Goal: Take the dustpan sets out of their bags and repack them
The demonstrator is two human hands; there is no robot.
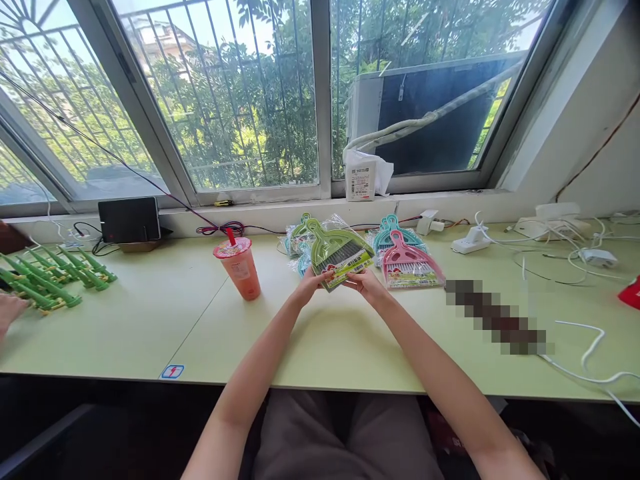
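Bare arms (pixel 264 360) reach forward, converging — left hand (pixel 311 287) and right hand (pixel 370 287) near each other, both gripping.

Red character on the blue-bordered sticker (pixel 173 371), print on the package label (pixel 353 265): neither clearly readable

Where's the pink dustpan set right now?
In the head view, the pink dustpan set lies on the table just right of the right hand, in front of the teal set.

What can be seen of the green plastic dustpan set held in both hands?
The green plastic dustpan set, in clear shiny wrapping, has grey bristles across its pan and a printed yellow-green label below them. It tilts above the pale green table, handle up and leftward, the left hand and right hand gripping its lower edge.
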